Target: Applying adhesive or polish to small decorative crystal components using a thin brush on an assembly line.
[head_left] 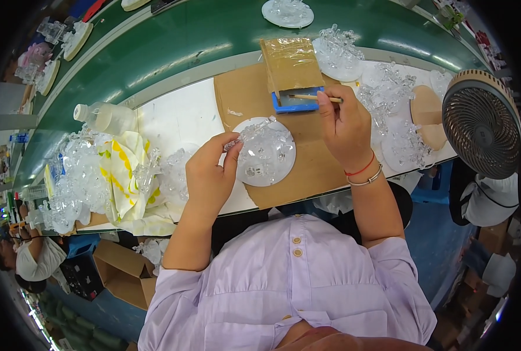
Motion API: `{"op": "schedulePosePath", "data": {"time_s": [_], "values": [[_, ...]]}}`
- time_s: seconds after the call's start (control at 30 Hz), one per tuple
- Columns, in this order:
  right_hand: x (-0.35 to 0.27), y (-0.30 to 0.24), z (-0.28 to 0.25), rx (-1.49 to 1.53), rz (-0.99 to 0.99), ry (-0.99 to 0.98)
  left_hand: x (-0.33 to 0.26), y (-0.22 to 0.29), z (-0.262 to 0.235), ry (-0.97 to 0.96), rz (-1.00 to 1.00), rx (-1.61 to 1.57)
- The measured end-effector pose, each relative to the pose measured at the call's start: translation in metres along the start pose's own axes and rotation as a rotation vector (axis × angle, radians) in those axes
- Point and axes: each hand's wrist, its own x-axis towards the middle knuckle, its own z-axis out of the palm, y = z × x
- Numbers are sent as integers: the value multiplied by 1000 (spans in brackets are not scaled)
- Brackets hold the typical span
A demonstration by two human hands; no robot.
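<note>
My left hand (211, 169) pinches a small clear crystal piece (250, 131) over a white round disc (267, 153) that carries several clear crystal figures. My right hand (343, 120) grips a thin wooden brush (313, 97), whose tip reaches into a small blue tray (294, 104) under a tape-wrapped cardboard block (291, 63). Disc and tray rest on a brown cardboard sheet (243, 93) on the white bench.
A clear bottle (105, 117), a yellow and white cloth (126, 175) and heaps of clear crystal parts (76, 181) lie left. More discs with crystal figures (389, 111) sit right, beside a round fan (482, 124). A green conveyor belt (172, 41) runs behind. A cardboard box (126, 272) stands on the floor.
</note>
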Motion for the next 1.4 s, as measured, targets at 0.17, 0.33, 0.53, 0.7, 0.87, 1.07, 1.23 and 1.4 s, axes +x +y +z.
{"op": "schedulePosePath", "data": {"time_s": [0.17, 0.33, 0.53, 0.7, 0.87, 1.07, 1.23, 1.4], "values": [[-3, 0, 0, 32, 2, -18, 1, 0, 8, 44, 42, -33], [-7, 0, -4, 101, 44, -39, 1, 2, 8, 49, 55, -20], [-9, -3, -10, 56, 73, -3, -3, -1, 7, 59, 51, -24], [-8, 1, -7, 79, 97, 32, -3, -1, 12, 83, 67, -32], [-21, 1, -19, 132, 195, 93, -5, 0, 14, 109, 77, -39], [-50, -4, -43, 280, 164, 187, -5, -2, 13, 87, 48, -48], [-81, -13, -74, 346, 82, 221, -5, -5, 13, 88, 54, -26], [-114, -28, -87, 443, 25, 55, -4, -3, 14, 75, 55, -36]]}}
